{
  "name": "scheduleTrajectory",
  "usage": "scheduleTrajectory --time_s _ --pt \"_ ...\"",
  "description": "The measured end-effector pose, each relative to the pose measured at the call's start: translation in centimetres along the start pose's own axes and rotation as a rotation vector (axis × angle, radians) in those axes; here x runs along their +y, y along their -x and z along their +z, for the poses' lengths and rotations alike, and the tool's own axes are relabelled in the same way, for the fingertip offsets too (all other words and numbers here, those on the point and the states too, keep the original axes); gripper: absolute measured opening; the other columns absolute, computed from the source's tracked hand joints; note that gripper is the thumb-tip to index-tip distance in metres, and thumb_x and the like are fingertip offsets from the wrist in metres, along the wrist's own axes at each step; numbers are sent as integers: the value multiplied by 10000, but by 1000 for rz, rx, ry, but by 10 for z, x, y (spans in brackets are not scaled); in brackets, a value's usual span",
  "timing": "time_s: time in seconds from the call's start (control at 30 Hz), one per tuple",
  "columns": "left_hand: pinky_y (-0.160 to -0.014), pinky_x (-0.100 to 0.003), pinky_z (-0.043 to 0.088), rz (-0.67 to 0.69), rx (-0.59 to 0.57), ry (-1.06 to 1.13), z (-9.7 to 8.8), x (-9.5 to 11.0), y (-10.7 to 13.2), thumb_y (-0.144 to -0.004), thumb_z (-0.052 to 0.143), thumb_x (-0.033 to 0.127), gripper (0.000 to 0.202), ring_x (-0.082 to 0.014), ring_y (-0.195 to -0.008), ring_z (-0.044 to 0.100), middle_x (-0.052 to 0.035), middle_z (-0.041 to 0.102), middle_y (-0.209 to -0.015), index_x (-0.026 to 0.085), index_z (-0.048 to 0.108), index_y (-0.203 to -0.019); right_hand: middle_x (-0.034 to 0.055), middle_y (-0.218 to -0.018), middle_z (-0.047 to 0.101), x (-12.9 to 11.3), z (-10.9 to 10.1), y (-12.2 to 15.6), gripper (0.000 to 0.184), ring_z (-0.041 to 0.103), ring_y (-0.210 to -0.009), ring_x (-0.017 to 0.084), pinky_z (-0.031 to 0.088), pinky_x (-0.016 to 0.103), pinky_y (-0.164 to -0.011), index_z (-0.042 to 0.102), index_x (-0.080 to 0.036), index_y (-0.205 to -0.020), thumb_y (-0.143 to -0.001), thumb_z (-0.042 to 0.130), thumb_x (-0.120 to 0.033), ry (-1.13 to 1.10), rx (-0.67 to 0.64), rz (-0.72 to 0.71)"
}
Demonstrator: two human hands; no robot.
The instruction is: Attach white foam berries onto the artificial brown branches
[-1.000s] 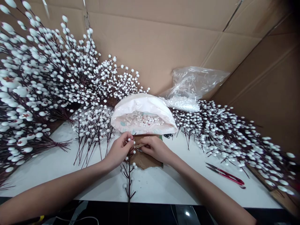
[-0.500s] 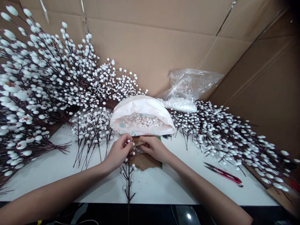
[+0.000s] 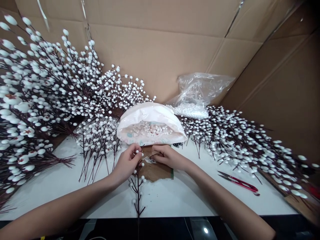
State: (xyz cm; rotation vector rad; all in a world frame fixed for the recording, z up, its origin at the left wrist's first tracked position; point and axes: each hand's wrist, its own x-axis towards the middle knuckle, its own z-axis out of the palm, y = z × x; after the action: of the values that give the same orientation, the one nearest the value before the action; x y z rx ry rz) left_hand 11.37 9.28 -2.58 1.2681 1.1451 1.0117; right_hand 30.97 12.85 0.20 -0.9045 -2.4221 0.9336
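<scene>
My left hand [image 3: 127,162] is closed, thumb and fingers pinching the upper part of an artificial berry branch [image 3: 138,195]. The dark brown branch has white berries near its top and several bare twigs lower down; its stem hangs past the table's front edge. My right hand [image 3: 168,157] is closed on a thin, stick-like thing, mostly hidden by the fingers. Just below those fingertips, a whitish, shiny smear [image 3: 149,160] lies on a piece of brown cardboard [image 3: 157,171]. Behind both hands stands an open white plastic bag [image 3: 152,111] with loose white berries [image 3: 150,129] inside.
Finished-looking berry branches [image 3: 57,80] are heaped at the left, and more branches [image 3: 240,143] lie at the right. Red-handled thread snips [image 3: 238,182] rest on the white table [image 3: 180,200]. A clear plastic bag [image 3: 202,90] sits behind, against the cardboard wall [image 3: 155,50].
My right hand has drawn back to the right, away from the branch, over the cardboard beside the smear. My left hand still grips the branch in nearly the same place.
</scene>
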Motion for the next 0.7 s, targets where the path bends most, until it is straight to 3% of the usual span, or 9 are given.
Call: scheduleTrajectory --time_s 0.17,0.3,0.47,0.6,0.7 --pt "-489 -182 408 19 27 -23 0 0 -1 -767 562 352 159 -102 -528 523 62 467 -579 203 520 -808 -9 -720 518 -3 18 -2 135 470 -661 129 289 222 -582 416 -191 -728 -847 460 -143 228 89 66" --pt "-470 -179 400 19 40 -32 -1 -2 -2 -768 566 373 184 -102 -509 514 58 475 -561 197 528 -807 6 -731 512 -7 19 -2 121 462 -645 134 258 230 -558 421 -194 -755 -839 447 -110 381 4 27" --pt "-476 -182 407 -3 29 -31 -1 -5 -3 -776 569 385 195 -110 -523 548 55 497 -581 205 517 -831 -11 -689 479 -7 2 -1 176 454 -629 126 286 232 -568 375 -196 -710 -846 433 -101 237 -109 -47" --pt "-485 -186 411 -9 21 -12 -1 -5 -3 -785 563 388 185 -108 -523 545 59 505 -591 218 513 -839 -9 -731 492 -3 2 0 179 484 -677 129 330 226 -598 374 -196 -710 -866 454 -156 84 -22 -14" --pt "-492 -185 409 5 29 -18 0 -2 -2 -779 569 387 184 -111 -536 549 57 497 -585 213 522 -815 -8 -731 503 -2 11 0 165 481 -672 131 313 227 -587 379 -197 -721 -870 440 -159 131 54 39"
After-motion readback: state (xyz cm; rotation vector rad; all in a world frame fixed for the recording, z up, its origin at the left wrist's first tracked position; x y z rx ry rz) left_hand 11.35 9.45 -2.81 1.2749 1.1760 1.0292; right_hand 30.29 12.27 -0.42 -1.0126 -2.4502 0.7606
